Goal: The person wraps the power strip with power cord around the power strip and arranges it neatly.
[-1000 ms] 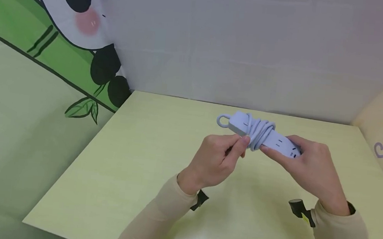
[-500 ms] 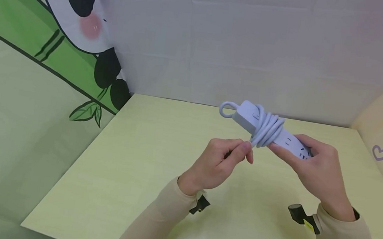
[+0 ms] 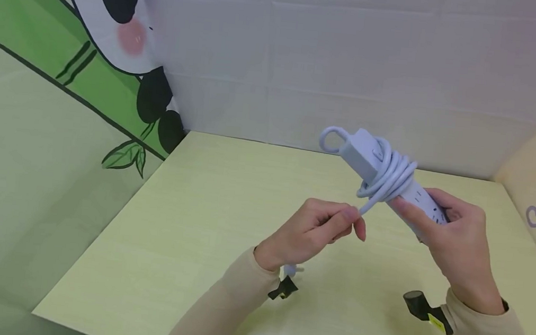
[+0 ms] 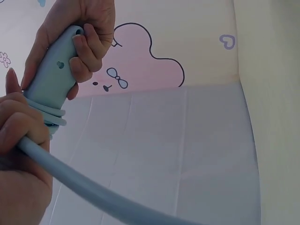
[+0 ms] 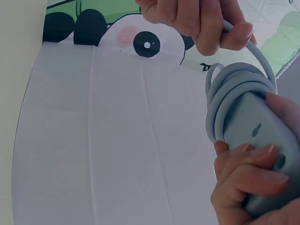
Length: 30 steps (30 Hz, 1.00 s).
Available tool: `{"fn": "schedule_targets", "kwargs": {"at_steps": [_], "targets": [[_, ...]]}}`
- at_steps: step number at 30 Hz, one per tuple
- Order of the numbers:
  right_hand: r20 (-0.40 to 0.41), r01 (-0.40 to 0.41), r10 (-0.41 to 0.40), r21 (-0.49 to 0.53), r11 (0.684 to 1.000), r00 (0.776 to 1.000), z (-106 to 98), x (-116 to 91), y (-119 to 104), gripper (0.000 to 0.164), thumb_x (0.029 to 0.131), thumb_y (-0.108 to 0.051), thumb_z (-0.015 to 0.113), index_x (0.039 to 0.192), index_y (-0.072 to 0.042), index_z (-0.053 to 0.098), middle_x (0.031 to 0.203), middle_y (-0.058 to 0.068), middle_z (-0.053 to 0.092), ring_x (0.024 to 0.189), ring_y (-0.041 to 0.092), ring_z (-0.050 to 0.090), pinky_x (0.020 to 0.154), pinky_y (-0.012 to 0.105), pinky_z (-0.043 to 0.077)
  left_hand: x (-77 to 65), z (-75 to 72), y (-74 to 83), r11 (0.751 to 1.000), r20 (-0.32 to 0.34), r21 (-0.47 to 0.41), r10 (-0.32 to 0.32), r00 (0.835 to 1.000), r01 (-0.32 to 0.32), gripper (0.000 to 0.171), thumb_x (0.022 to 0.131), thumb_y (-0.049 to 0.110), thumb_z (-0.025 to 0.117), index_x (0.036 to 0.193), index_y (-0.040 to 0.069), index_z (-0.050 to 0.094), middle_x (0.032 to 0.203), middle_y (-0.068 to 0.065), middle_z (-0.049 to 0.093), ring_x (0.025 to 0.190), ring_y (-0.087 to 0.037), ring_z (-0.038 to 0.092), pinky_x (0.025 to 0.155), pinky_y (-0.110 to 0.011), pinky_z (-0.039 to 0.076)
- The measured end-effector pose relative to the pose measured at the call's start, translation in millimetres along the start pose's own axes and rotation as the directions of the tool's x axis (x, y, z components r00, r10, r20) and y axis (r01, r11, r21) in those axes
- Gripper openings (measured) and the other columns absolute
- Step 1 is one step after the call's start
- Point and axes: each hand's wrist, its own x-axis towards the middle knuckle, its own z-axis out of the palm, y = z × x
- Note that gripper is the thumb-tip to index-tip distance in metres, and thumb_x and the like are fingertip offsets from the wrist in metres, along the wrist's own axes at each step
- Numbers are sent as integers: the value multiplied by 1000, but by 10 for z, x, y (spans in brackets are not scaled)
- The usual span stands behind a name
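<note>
My right hand (image 3: 463,243) grips the outlet end of a white power strip (image 3: 365,153), which tilts with its far end up to the left above the table. Several turns of its cord (image 3: 394,176) wrap round the strip's middle. Just below the coils my left hand (image 3: 317,233) pinches the cord between thumb and fingers. In the left wrist view a length of cord (image 4: 98,194) runs out from that hand's curled fingers. Part of a plug (image 3: 290,270) shows beside the left wrist. The strip's underside (image 5: 255,115) faces the right wrist view, with the right fingers curled round it.
A pale wood-grain table (image 3: 186,224) lies beneath both hands. A grey cloth wall (image 3: 305,64) stands behind it, with printed cartoon panels at either side. A small black wrist camera (image 3: 420,307) sits at the right sleeve, another black mount (image 3: 283,288) at the left.
Both hands have shifted to the right, and the strip has risen and tilted more steeply. The pinched cord now stands away from the coils, and the plug has come into view by the left wrist.
</note>
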Motion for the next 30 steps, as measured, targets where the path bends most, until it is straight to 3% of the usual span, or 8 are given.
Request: {"fn": "schedule_targets", "kwargs": {"at_steps": [3, 7, 9, 14, 22, 26, 30], "targets": [[46, -15, 8, 162, 987, 999, -40, 19, 60, 22, 92, -15, 76, 114, -18, 75, 88, -6, 69, 71, 15, 58, 58, 24, 50, 19, -21, -49, 1000, 45, -22, -19, 999, 20, 37, 109, 14, 41, 96, -7, 68, 61, 2, 32, 56, -14, 28, 58, -23, 27], [123, -42, -9, 405, 913, 992, -82, 48, 141, 20, 95, -5, 69, 113, -10, 75, 87, 0, 68, 68, 18, 55, 55, 26, 47, 36, -57, -117, 997, 71, -33, -62, 996, 64, 37, 109, 18, 43, 98, -7, 69, 62, 0, 33, 58, -14, 26, 59, -23, 26], [159, -55, -24, 473, 879, 987, -83, 60, 178, 19, 96, -2, 65, 111, -6, 75, 85, 2, 67, 65, 18, 52, 53, 28, 43, 46, -63, -147, 996, 72, -27, -77, 994, 79, 35, 108, 16, 44, 98, -6, 69, 63, -3, 36, 60, -14, 26, 60, -23, 25], [234, -69, -78, 559, 827, 969, -74, 85, 266, 19, 98, 5, 56, 110, 2, 72, 79, 4, 62, 60, 19, 44, 50, 35, 31, 86, -59, -197, 998, 55, 31, -60, 997, 59, 28, 105, 4, 45, 96, -7, 69, 75, -15, 58, 62, -13, 30, 64, -23, 29], [309, -110, -84, 561, 820, 947, -89, 72, 321, 23, 102, 2, 51, 112, 0, 71, 80, 4, 62, 64, 19, 45, 51, 38, 26, 136, -63, -224, 994, 42, 97, -53, 998, 49, 26, 104, 1, 48, 89, -5, 68, 68, -9, 52, 62, -11, 32, 63, -23, 31], [321, -108, -79, 524, 845, 944, -127, 42, 329, 22, 102, 1, 51, 114, 0, 70, 80, 3, 62, 62, 21, 44, 52, 39, 26, 168, -56, -245, 991, 33, 132, -32, 999, 28, 25, 104, 1, 50, 86, -3, 68, 65, -8, 50, 60, -10, 30, 59, -23, 29], [319, -104, -73, 504, 857, 945, -166, 20, 326, 21, 102, 1, 52, 113, 0, 69, 79, 3, 61, 61, 21, 43, 52, 38, 25, 195, -41, -274, 989, 37, 144, -19, 999, 13, 25, 103, 0, 50, 85, -3, 67, 72, -10, 60, 60, -9, 33, 59, -22, 30]]}}
